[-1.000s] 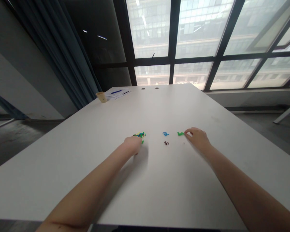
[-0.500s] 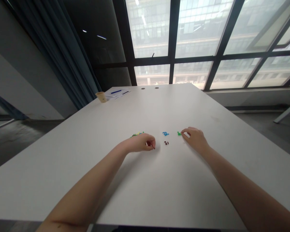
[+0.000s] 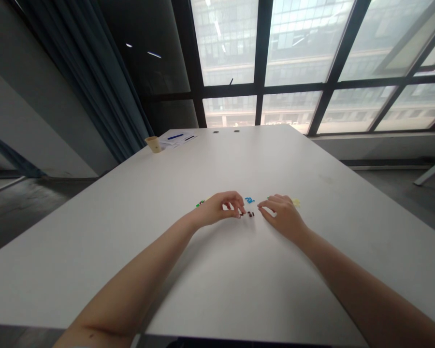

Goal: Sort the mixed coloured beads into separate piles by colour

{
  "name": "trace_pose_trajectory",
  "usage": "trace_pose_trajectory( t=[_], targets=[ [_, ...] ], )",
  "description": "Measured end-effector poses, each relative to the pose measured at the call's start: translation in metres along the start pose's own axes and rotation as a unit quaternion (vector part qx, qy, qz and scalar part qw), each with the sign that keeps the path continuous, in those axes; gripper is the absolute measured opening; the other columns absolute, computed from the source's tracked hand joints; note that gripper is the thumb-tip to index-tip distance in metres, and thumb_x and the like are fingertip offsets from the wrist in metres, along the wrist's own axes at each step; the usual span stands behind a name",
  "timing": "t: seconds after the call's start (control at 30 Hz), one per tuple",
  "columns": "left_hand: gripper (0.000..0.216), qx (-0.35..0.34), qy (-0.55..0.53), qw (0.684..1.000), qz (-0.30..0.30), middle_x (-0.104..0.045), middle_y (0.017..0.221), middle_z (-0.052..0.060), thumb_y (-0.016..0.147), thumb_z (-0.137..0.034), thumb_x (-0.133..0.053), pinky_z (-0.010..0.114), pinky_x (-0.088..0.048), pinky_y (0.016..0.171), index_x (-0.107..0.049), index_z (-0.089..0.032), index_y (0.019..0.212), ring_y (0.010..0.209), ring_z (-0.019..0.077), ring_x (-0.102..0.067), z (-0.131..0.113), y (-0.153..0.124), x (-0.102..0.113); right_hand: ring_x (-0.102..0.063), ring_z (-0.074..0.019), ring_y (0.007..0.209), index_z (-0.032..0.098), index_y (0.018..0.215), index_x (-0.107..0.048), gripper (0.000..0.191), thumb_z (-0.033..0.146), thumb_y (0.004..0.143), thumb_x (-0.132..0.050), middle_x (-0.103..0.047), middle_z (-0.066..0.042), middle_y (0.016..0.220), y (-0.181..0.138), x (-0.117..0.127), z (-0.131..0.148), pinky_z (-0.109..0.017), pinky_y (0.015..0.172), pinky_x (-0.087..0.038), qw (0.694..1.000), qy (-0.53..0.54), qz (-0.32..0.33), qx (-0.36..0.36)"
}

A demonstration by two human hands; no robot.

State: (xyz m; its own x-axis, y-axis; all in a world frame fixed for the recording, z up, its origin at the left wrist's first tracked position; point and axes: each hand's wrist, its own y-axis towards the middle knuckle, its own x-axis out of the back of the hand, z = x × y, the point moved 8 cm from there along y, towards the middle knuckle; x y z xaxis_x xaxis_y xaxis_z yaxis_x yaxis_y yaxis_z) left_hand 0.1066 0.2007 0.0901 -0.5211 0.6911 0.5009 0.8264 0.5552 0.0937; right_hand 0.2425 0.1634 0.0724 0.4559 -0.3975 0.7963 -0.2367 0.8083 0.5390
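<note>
My left hand [image 3: 223,208] is over the table, with a small dark brown piece [image 3: 242,214] between its thumb and fingertips. Just right of it lies a little group of dark brown pieces [image 3: 251,214]. Behind these is a cluster of blue pieces [image 3: 250,200]. My right hand [image 3: 283,212] is to the right of the brown group, thumb and fingers apart, with no piece visible in it. It mostly hides some green bits [image 3: 268,197]. Pale yellow pieces [image 3: 296,202] show beyond its knuckles. A mixed-colour pile [image 3: 200,203] is partly covered by my left hand.
The white table [image 3: 217,164] stretches toward the windows. At its far left edge stand a beige cup [image 3: 153,144] and papers [image 3: 176,140] with a blue pen [image 3: 175,137] and a dark pen on them. Two round fittings are set near the far edge.
My left hand has moved right, carrying the dark piece beside the brown group. My right hand has come left from the green pieces, now covering most of them and uncovering the yellow ones.
</note>
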Motion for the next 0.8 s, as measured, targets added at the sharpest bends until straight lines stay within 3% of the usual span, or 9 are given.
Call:
trace_pose_trajectory(
  t=[0.13, 0.3, 0.4, 0.67, 0.8],
  targets=[
    [0.019, 0.002, -0.01, 1.0, 0.006, -0.067, 0.089, 0.006, 0.074, -0.027, -0.061, 0.025, -0.04, 0.07, -0.052, -0.017, 0.087, 0.077, 0.013, -0.061, 0.002, 0.0, -0.001, -0.05, -0.0142, 0.068, 0.022, 0.079, -0.065, 0.015, 0.025, 0.082, -0.05, -0.058, -0.001, 0.066, 0.001, 0.007, 0.004, -0.028, 0.069, -0.03, 1.0, 0.004, -0.025, 0.012],
    [0.02, 0.018, -0.029, 0.999, 0.003, -0.067, 0.088, 0.006, 0.074, -0.028, -0.062, 0.026, -0.041, 0.072, -0.053, -0.016, 0.087, 0.079, 0.0134, -0.061, 0.008, 0.001, -0.007, -0.049, -0.014, 0.071, 0.022, 0.095, -0.064, 0.018, 0.025, 0.083, -0.051, -0.057, -0.002, 0.07, -0.003, 0.014, 0.036, -0.028, 0.071, -0.035, 0.991, 0.069, -0.039, 0.106],
    [0.022, 0.024, -0.055, 0.998, 0.0, -0.066, 0.082, 0.005, 0.072, -0.029, -0.063, 0.026, -0.042, 0.071, -0.053, -0.016, 0.086, 0.076, 0.0131, -0.06, 0.015, 0.003, -0.014, -0.048, -0.0135, 0.07, 0.023, 0.094, -0.064, 0.017, 0.028, 0.082, -0.053, -0.056, -0.002, 0.071, -0.007, 0.01, 0.049, -0.028, 0.071, -0.036, 0.986, 0.086, -0.024, 0.142],
    [0.024, 0.019, -0.163, 0.986, 0.027, -0.065, 0.08, 0.007, 0.072, -0.028, -0.063, 0.026, -0.044, 0.07, -0.05, -0.015, 0.087, 0.076, 0.0143, -0.06, 0.026, 0.007, -0.03, -0.05, -0.0141, 0.071, 0.022, 0.09, -0.065, 0.014, 0.026, 0.082, -0.054, -0.058, -0.002, 0.071, -0.008, 0.005, 0.049, -0.028, 0.071, -0.036, 0.988, 0.081, -0.024, 0.128],
    [0.02, 0.034, -0.091, 0.994, 0.041, -0.063, 0.095, 0.008, 0.079, -0.026, -0.053, 0.027, -0.044, 0.078, -0.05, -0.017, 0.096, 0.087, 0.0151, -0.059, 0.023, 0.006, -0.026, -0.051, -0.0146, 0.073, 0.022, 0.086, -0.066, 0.012, 0.025, 0.081, -0.056, -0.06, -0.003, 0.073, -0.005, -0.002, 0.034, -0.028, 0.071, -0.037, 0.992, 0.09, -0.012, 0.083]
  ],
)
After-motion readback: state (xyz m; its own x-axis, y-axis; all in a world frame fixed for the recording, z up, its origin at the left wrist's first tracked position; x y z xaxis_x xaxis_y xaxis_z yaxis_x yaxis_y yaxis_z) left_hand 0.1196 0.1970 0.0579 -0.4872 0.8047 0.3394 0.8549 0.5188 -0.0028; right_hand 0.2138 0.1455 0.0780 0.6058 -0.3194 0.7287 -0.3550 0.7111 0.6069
